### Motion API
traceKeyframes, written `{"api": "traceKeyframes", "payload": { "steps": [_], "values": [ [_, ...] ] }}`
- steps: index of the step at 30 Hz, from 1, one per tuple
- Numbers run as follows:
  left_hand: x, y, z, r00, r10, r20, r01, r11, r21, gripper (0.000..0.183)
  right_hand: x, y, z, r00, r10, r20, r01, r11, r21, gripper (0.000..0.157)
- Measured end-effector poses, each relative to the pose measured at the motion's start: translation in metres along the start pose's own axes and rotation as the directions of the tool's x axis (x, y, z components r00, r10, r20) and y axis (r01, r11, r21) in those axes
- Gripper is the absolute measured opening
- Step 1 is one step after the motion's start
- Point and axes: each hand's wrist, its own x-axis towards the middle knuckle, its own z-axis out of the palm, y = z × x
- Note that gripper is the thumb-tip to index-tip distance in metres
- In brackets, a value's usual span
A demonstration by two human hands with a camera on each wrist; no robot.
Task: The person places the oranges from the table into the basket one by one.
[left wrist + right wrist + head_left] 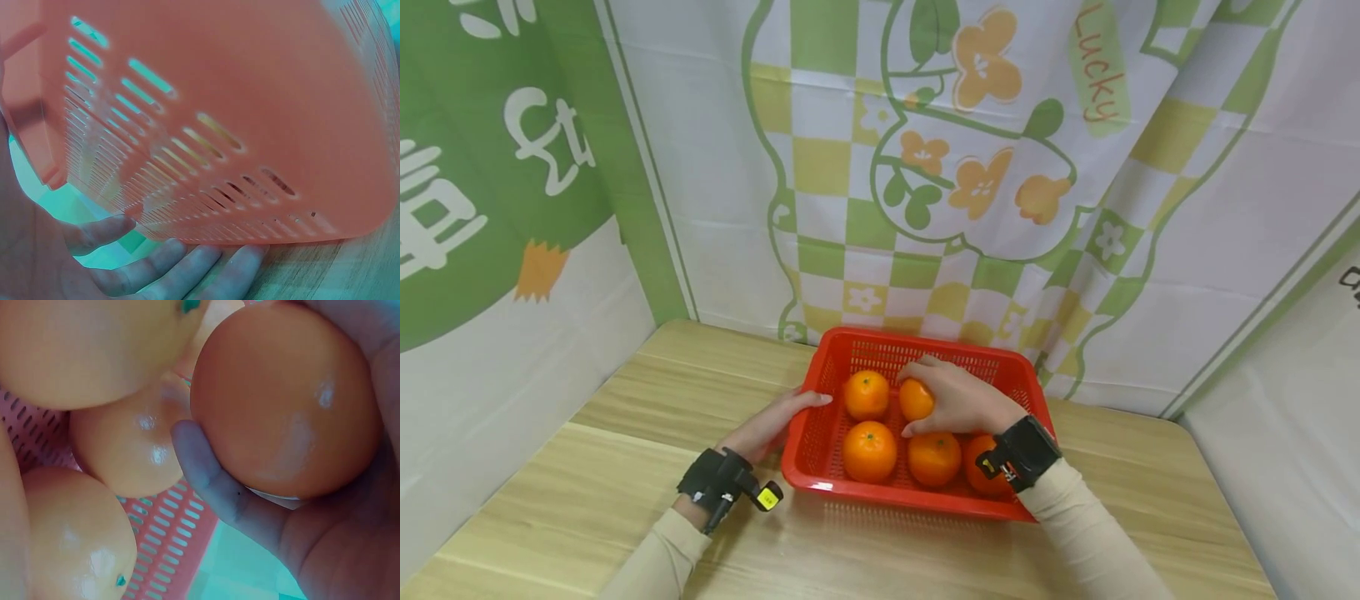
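Note:
A red plastic basket (910,498) with slotted walls holds several oranges, among them one at the back left (867,394) and a front left one (869,452). My right hand (958,396) reaches in over the right side and grips an orange (916,400) near the back middle. Close up in the right wrist view, a digit curls against that orange (287,400). At the basket's left side, my left hand (778,421) holds the wall, one digit lying over the rim. The left wrist view has its fingertips (240,259) at the wall's lower outer edge.
The basket stands on a light wooden table (715,367), close to the back. Behind it hangs a patterned green and white curtain (820,225). The right forearm partly covers an orange (981,467) at the front right.

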Motion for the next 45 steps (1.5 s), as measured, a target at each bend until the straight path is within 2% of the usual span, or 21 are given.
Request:
{"api": "traceKeyframes", "payload": {
  "steps": [9, 18, 28, 36, 45],
  "values": [
    [0.0, -0.002, 0.001, 1.0, -0.025, -0.016, 0.024, 0.998, -0.057, 0.062, 0.008, -0.006, 0.009, 0.999, -0.031, 0.037, 0.032, 0.999, -0.007, 0.069],
    [-0.002, -0.004, 0.004, 0.999, -0.033, -0.017, 0.032, 0.998, -0.049, 0.06, 0.01, -0.01, 0.021, 0.995, -0.053, 0.08, 0.054, 0.999, -0.008, 0.069],
    [-0.002, -0.004, 0.001, 0.999, -0.034, -0.013, 0.033, 0.997, -0.066, 0.063, 0.012, -0.012, 0.022, 0.994, -0.042, 0.098, 0.041, 0.999, 0.012, 0.069],
    [-0.001, 0.0, -0.001, 1.0, -0.025, -0.001, 0.025, 0.998, -0.06, 0.063, 0.016, -0.011, 0.026, 0.992, -0.073, 0.107, 0.071, 0.997, 0.021, 0.069],
    [-0.002, 0.003, 0.0, 1.0, -0.024, -0.019, 0.023, 0.999, -0.049, 0.063, 0.017, -0.011, 0.028, 0.991, -0.027, 0.133, 0.025, 1.0, 0.016, 0.07]
  ]
}}
